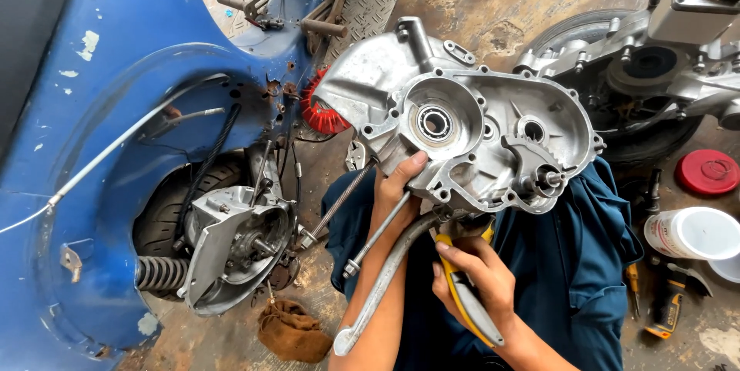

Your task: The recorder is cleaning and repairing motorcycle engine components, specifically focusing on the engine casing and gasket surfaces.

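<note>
A silver aluminium engine case [493,120] with a bearing in its round bore rests on my lap, over dark blue trousers [570,263]. My left hand [397,190] grips the case's lower left edge, thumb on the rim. My right hand [470,271] holds yellow-handled pliers [466,294] pointed up at the underside of the case. A long metal kick lever [385,278] and a thin rod [378,236] hang from the case between my arms.
A blue scooter body [116,147] lies at left with its wheel, spring and engine side [231,247] exposed. A red fan [320,112] shows behind the case. Another engine and tyre [647,70] sit at right, near a red lid [708,172], a white tub [694,234] and tools. A brown rag [293,331] lies on the floor.
</note>
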